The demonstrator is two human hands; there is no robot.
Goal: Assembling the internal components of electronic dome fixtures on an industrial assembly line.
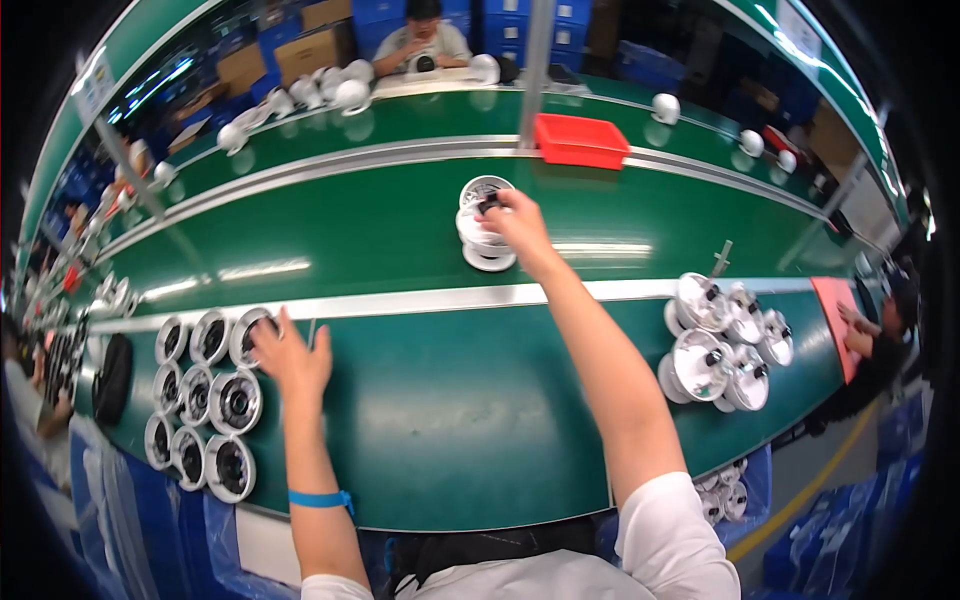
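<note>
Across a long green work surface (470, 420) split by pale metal rails, a glossy green conveyor belt (330, 235) runs from left to right, with a second green bench beyond it. The room behind is crowded with blue plastic crates (520, 15) and brown cardboard boxes (315, 50), and a person in a light shirt (422, 45) sits at the far bench. A red rectangular plastic tray (580, 140) rests on the far rail beside a grey upright post (535, 70).

The right hand (515, 222) reaches out over the belt, its fingers closed around a small dark part at the top of a round white plastic dome housing (485, 235) that stands on the belt. The left hand (290, 355) hovers with fingers spread wide at the edge of a cluster of round white rings with dark centres (205, 395), touching the nearest one at the upper right of the group. A blue band (320, 498) circles that wrist.

On the right of the bench sits a heap of white dome units with small black fittings (725, 340). A flat red mat (835, 315) lies further right, and a white label (92, 90) hangs high at the left.
</note>
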